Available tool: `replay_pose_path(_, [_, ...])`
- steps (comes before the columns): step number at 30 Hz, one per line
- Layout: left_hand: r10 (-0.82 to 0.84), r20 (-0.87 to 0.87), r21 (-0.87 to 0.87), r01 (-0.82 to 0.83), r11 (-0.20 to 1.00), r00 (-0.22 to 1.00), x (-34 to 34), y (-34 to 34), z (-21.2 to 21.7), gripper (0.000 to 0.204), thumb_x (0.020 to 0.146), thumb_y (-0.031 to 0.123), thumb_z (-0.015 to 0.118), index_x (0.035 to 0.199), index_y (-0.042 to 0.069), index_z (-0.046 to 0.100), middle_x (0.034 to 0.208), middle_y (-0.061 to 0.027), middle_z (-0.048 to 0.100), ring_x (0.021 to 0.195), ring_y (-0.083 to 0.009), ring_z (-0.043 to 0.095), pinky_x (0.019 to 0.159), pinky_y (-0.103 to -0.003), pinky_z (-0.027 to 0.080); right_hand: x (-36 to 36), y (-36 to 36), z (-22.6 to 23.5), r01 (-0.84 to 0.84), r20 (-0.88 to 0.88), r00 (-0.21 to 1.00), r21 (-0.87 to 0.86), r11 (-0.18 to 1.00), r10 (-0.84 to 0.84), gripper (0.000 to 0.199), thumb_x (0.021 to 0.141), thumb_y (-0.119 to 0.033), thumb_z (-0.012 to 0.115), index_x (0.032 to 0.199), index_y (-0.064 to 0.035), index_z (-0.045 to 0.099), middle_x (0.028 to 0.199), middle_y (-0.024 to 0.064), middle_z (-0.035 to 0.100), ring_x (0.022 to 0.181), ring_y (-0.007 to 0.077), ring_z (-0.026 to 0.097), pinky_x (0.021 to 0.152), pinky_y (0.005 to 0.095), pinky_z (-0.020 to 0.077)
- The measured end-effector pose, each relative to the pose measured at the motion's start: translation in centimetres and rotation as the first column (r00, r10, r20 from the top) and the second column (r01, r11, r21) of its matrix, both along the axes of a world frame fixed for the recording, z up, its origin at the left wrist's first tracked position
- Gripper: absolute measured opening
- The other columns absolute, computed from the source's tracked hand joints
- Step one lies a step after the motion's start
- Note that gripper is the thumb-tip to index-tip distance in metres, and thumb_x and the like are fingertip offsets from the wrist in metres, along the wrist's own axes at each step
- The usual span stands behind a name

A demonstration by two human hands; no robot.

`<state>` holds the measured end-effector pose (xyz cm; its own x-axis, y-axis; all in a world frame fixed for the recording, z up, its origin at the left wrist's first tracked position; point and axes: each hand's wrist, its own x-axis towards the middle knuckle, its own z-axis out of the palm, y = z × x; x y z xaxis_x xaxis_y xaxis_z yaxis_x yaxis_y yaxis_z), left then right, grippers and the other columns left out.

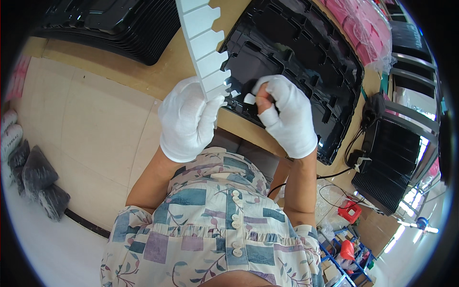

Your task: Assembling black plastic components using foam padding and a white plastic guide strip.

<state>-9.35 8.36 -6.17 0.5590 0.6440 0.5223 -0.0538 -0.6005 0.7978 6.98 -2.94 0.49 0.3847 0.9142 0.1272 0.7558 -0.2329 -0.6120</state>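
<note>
My left hand (187, 119), in a white glove, grips the lower end of a long white strip (203, 43) with notched tabs along one edge, held upright over the table. My right hand (287, 115), also gloved with bare fingertips showing, pinches a small white piece (249, 98) next to the strip's lowest tab. Both hands hover above the near edge of a black moulded plastic tray (306, 62) lying on the brown table (167, 67).
A stack of black trays (110, 24) sits at the table's far left. Pink bagged items (363, 24) lie at the far right. A black ribbed stack (392, 158) and cables are to the right, dark bags (38, 182) on the floor at left.
</note>
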Motion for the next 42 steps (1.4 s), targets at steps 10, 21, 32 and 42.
replay_pose_path(10, [0.036,0.001,-0.09,-0.036,0.995,0.999,0.0,0.3,0.6,0.012,0.091,0.003,0.064,0.102,0.0,0.068,0.091,-0.0142,0.069,0.076,-0.0312,0.065,0.064,-0.037,0.05,0.2,2.6,-0.3,-0.26,0.226,0.929,-0.16,0.952,0.292,0.012,0.078,-0.005,0.065,0.082,-0.007,0.054,0.092,0.0089,0.066,0.077,0.0298,0.064,0.07,0.0353,0.0521])
replay_pose_path(21, [0.007,0.047,-0.078,-0.003,0.997,0.999,0.8,-0.2,0.6,0.015,0.094,0.003,0.062,0.108,-0.001,0.068,0.1,-0.0123,0.071,0.081,-0.0229,0.068,0.07,-0.033,0.052,-1.3,-19.4,2.6,0.406,-0.776,0.625,0.228,0.885,-0.087,0.026,0.078,-0.011,0.076,0.089,-0.0007,0.055,0.075,0.0135,0.061,0.064,0.0188,0.058,0.058,0.0285,0.0462])
replay_pose_path(32, [-0.141,-0.006,-0.33,0.131,0.935,0.99,-1.5,-4.4,4.8,0.017,0.1,0.007,0.055,0.107,-0.004,0.066,0.108,-0.01,0.063,0.086,-0.0121,0.055,0.078,-0.024,0.043,-4.3,-44.5,-9.5,0.975,-0.614,0.059,-0.133,0.177,-0.787,0.017,0.088,-0.004,0.06,0.1,-0.0015,0.072,0.099,0.0055,0.066,0.085,0.0148,0.062,0.071,0.0274,0.0468])
replay_pose_path(42, [-0.542,0.074,-0.519,0.497,0.696,0.837,2.1,-5.9,5.3,0.015,0.098,0.011,0.056,0.101,-0.001,0.066,0.103,-0.0116,0.062,0.07,-0.0067,0.047,0.062,-0.02,0.034,-1.9,-52.4,-29.2,0.88,0.083,0.219,-0.446,0.16,-0.972,0.04,0.084,-0.008,0.063,0.123,-0.0009,0.064,0.101,0.008,0.072,0.068,0.0098,0.059,0.058,0.0219,0.0435])
